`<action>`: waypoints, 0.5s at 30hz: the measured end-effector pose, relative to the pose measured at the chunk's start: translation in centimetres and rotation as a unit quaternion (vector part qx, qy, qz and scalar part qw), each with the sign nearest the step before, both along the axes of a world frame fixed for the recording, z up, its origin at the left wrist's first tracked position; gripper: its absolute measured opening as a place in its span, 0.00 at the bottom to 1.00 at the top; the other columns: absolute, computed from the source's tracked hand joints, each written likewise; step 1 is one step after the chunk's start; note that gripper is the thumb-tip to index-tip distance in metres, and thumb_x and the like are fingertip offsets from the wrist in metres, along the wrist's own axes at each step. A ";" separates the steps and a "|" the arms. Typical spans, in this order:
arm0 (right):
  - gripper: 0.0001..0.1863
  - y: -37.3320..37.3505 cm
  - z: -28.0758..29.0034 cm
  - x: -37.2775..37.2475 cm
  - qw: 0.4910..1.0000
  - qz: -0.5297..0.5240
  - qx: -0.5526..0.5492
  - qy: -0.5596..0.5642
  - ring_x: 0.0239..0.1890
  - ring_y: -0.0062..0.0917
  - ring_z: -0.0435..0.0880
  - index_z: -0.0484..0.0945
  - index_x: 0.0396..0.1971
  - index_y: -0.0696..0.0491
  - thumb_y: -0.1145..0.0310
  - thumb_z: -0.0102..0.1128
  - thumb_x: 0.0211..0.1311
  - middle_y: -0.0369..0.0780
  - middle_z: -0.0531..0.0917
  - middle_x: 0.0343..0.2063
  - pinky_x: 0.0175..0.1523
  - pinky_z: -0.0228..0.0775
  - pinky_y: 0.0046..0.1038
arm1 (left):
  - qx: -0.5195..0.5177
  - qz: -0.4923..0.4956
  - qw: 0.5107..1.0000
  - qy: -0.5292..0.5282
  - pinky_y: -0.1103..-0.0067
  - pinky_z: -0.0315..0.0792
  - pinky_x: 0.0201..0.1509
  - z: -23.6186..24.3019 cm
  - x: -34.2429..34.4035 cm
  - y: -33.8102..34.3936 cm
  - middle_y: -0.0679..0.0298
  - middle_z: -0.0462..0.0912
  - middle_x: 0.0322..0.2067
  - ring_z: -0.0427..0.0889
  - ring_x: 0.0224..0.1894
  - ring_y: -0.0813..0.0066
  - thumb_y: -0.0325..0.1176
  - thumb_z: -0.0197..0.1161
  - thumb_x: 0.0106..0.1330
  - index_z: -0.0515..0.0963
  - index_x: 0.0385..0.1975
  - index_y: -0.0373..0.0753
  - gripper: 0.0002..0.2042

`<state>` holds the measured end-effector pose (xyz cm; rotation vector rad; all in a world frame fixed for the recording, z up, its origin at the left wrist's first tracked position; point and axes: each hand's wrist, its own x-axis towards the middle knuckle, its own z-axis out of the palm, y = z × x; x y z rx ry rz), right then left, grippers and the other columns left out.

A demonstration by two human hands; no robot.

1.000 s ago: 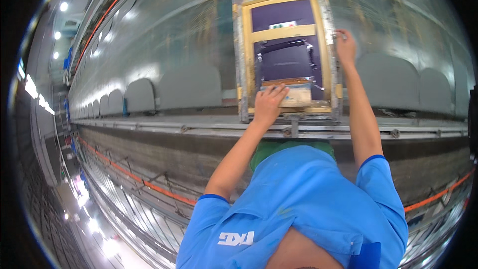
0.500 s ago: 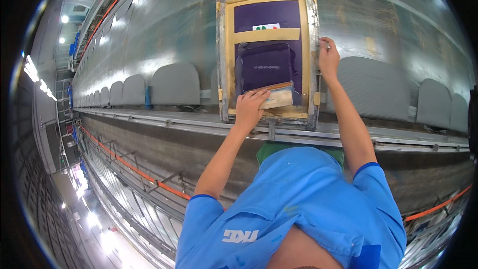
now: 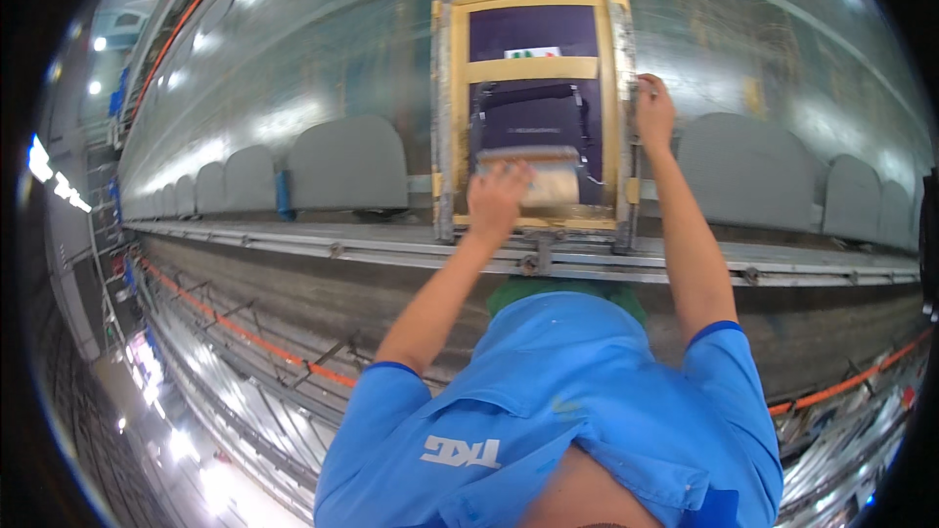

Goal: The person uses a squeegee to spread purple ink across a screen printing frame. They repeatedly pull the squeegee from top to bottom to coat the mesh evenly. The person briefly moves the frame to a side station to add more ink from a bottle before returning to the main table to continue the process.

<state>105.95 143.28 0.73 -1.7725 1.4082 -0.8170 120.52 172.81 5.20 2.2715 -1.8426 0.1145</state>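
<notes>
A screen-printing frame with a worn metal border lies on the long table in front of me. Yellow tape lines its inside, and a tape strip crosses the dark purple mesh. Wet dark ink shines on the lower part of the mesh. My left hand is closed on a wooden squeegee, which lies across the mesh near the frame's near end; hand and squeegee are slightly blurred. At the frame's right edge, the fingers of my right hand are curled against the metal border.
Rounded grey panels lie in a row along the table on both sides of the frame. A metal rail runs along the table's near edge, close to my body. An orange rail stretches behind me on the left.
The squeegee has turned from a slant to nearly level across the mesh, with my left hand on it. My right hand stays at the frame's edge. The whole view has shifted slightly.
</notes>
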 end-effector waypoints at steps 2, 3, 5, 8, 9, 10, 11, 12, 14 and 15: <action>0.14 -0.1 0.5 -0.1 0.999 -0.003 0.029 0.018 0.37 0.46 0.83 0.81 0.46 0.49 0.59 0.53 0.69 0.49 0.85 0.33 0.46 0.72 0.41 | 0.059 0.025 0.989 0.137 0.68 0.69 0.49 1.2 3.9 -5.3 0.71 0.84 0.51 0.80 0.54 0.72 0.24 0.57 0.56 0.84 0.49 0.50 0.21; 0.14 -0.1 0.7 -0.1 1.000 -0.001 0.030 0.005 0.37 0.46 0.83 0.81 0.45 0.49 0.59 0.53 0.69 0.50 0.84 0.32 0.46 0.72 0.41 | 0.093 0.040 0.981 0.167 0.69 0.69 0.50 2.0 5.8 -7.6 0.72 0.85 0.50 0.80 0.53 0.73 0.24 0.57 0.56 0.84 0.47 0.50 0.20; 0.14 -0.2 1.0 -0.2 0.999 -0.003 0.051 0.019 0.35 0.46 0.83 0.81 0.45 0.49 0.59 0.53 0.69 0.50 0.84 0.29 0.45 0.71 0.41 | 0.144 0.058 0.970 0.186 0.68 0.71 0.49 3.0 8.0 -11.1 0.72 0.86 0.48 0.82 0.50 0.73 0.24 0.58 0.56 0.85 0.47 0.51 0.20; 0.14 -0.1 1.2 -0.3 0.999 -0.006 0.033 0.007 0.34 0.46 0.82 0.81 0.45 0.49 0.59 0.53 0.69 0.50 0.83 0.28 0.44 0.71 0.41 | 0.109 0.043 0.984 0.135 0.67 0.75 0.46 2.9 7.7 -12.0 0.72 0.86 0.49 0.84 0.48 0.69 0.22 0.59 0.55 0.84 0.48 0.53 0.22; 0.13 -0.2 1.2 -0.3 0.999 -0.008 0.037 0.011 0.33 0.45 0.82 0.81 0.45 0.49 0.59 0.54 0.69 0.49 0.83 0.27 0.43 0.71 0.41 | 0.070 0.036 0.990 0.113 0.67 0.74 0.46 2.3 6.5 -10.9 0.72 0.86 0.49 0.83 0.48 0.70 0.22 0.60 0.55 0.84 0.48 0.52 0.22; 0.13 0.0 1.2 -0.3 0.999 -0.009 0.044 0.005 0.33 0.45 0.82 0.81 0.45 0.49 0.59 0.54 0.69 0.49 0.83 0.27 0.43 0.71 0.41 | 0.038 0.031 0.995 0.091 0.66 0.73 0.46 1.7 5.2 -9.4 0.72 0.85 0.50 0.83 0.49 0.70 0.21 0.60 0.54 0.84 0.48 0.52 0.22; 0.13 -0.1 1.2 -0.3 0.998 -0.010 0.055 0.002 0.32 0.45 0.82 0.81 0.45 0.49 0.60 0.54 0.69 0.49 0.83 0.27 0.43 0.71 0.41 | 0.047 0.027 0.997 0.057 0.67 0.71 0.46 1.0 3.9 -7.6 0.72 0.85 0.51 0.81 0.51 0.71 0.21 0.61 0.52 0.84 0.49 0.52 0.24; 0.13 -0.1 1.1 -0.3 0.998 -0.012 0.058 -0.002 0.32 0.44 0.82 0.81 0.45 0.50 0.60 0.54 0.69 0.48 0.83 0.26 0.42 0.71 0.41 | 0.034 0.017 0.997 0.067 0.70 0.70 0.46 0.5 2.7 -5.7 0.72 0.85 0.51 0.80 0.52 0.71 0.20 0.61 0.51 0.84 0.49 0.52 0.25; 0.12 -0.2 1.1 -0.3 0.999 -0.012 0.031 -0.011 0.30 0.43 0.81 0.81 0.45 0.50 0.61 0.54 0.69 0.48 0.83 0.26 0.41 0.70 0.40 | 0.020 -0.008 0.998 0.053 0.70 0.67 0.48 -0.2 0.6 -2.0 0.74 0.83 0.52 0.78 0.52 0.73 0.23 0.61 0.53 0.83 0.50 0.50 0.23; 0.12 -0.2 1.2 -0.3 1.000 -0.012 0.023 -0.010 0.30 0.43 0.81 0.81 0.45 0.50 0.61 0.54 0.69 0.48 0.83 0.25 0.41 0.70 0.40 | 0.028 -0.010 0.998 0.063 0.70 0.67 0.47 -0.2 0.0 -0.6 0.73 0.83 0.54 0.78 0.54 0.72 0.23 0.61 0.53 0.82 0.51 0.50 0.23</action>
